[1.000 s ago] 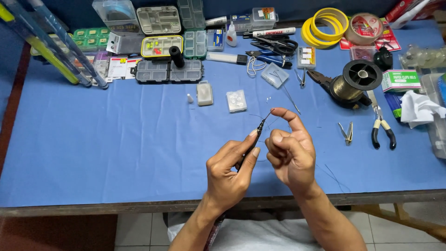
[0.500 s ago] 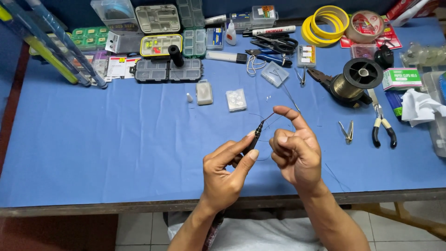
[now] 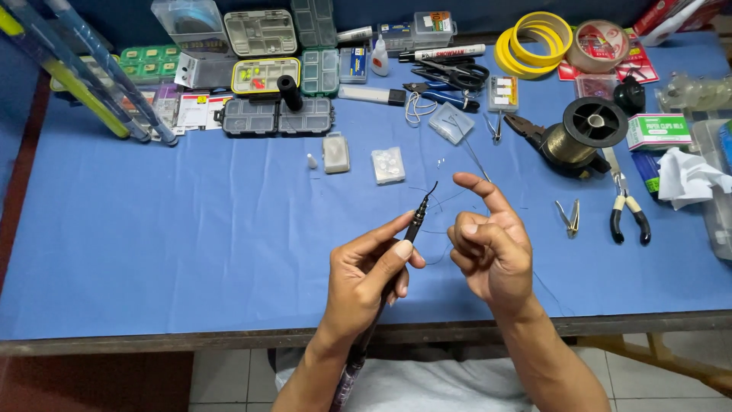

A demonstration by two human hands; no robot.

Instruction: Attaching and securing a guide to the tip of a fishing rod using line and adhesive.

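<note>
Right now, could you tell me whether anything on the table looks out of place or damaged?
Nothing stands out. The left hand holds a thin dark rod, the right hand works fine line, and the tackle boxes and pliers lie in order.

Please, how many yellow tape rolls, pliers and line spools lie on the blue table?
Yellow tape rolls: 2
Pliers: 1
Line spools: 1
Total: 4
</note>
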